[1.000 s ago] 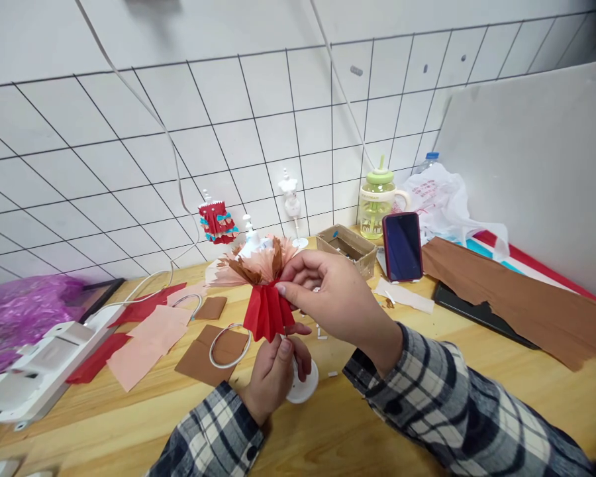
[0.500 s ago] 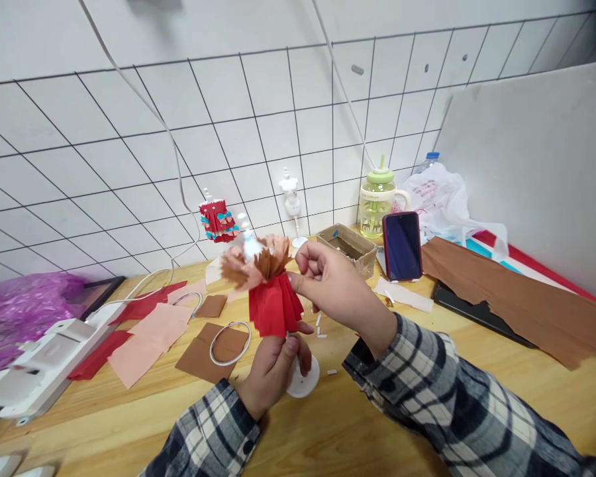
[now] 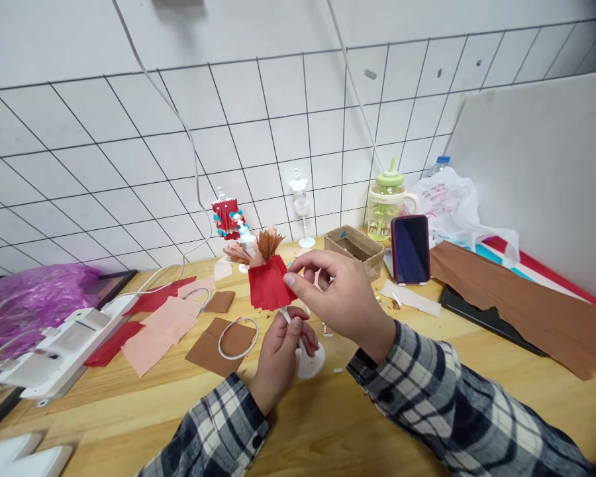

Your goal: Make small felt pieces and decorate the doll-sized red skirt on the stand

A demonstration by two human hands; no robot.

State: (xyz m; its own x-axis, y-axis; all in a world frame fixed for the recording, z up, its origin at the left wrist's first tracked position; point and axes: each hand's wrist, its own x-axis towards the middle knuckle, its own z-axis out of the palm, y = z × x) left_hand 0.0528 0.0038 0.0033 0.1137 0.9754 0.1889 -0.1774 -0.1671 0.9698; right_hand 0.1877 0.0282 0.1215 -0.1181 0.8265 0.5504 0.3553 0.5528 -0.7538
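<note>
My left hand [image 3: 283, 354] is wrapped round the white stem [image 3: 285, 315] of a small dress form, tilted with its top leaning away to the left. The form's round white base [image 3: 312, 362] shows just beyond those fingers. On the form is a pleated red crepe paper skirt [image 3: 268, 283], with pink and brown ruffled paper [image 3: 264, 246] fanned out above it. The thumb and forefinger of my right hand [image 3: 345, 291] pinch the skirt's right edge; its other fingers are curled.
Pink paper [image 3: 165, 324], brown squares [image 3: 231, 341] and a white wire ring [image 3: 238, 338] lie left, near a power strip [image 3: 69, 344]. Behind stand a bare dress form [image 3: 302, 205], a red-dressed one [image 3: 226, 218], a cardboard box [image 3: 355, 248], a phone [image 3: 410, 248] and a jug [image 3: 385, 209].
The dress form has tilted further, and its white stem now shows below the skirt. My right hand stays at the skirt's right edge. The whole view has shifted slightly.
</note>
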